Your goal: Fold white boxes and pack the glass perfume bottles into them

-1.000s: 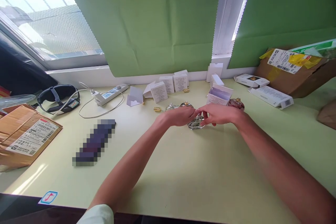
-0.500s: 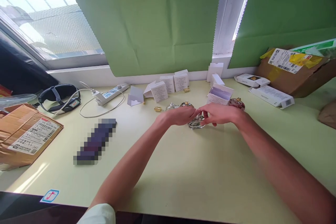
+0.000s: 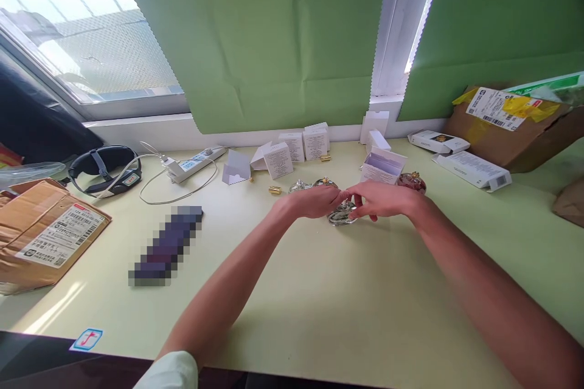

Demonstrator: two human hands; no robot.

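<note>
A clear glass perfume bottle (image 3: 340,217) rests on the table between my hands, its top mostly hidden by fingers. My left hand (image 3: 318,200) is closed at the top of the bottle, palm down. From the right, my right hand (image 3: 381,197) grips the same bottle, with its thumb and bent fingers by the neck and side. Just behind my left hand are another clear bottle (image 3: 299,185) and a bottle with a gold-coloured neck (image 3: 325,182). A dark reddish bottle (image 3: 412,182) stands behind my right wrist.
Gold caps (image 3: 274,190) (image 3: 325,158) lie near white cartons (image 3: 278,161). An open white box (image 3: 383,165) stands behind my right hand. To the left are a power strip (image 3: 196,163), a head strap (image 3: 104,170), a blurred dark object (image 3: 166,246) and a cardboard box (image 3: 50,231). Another carton (image 3: 506,127) sits far right.
</note>
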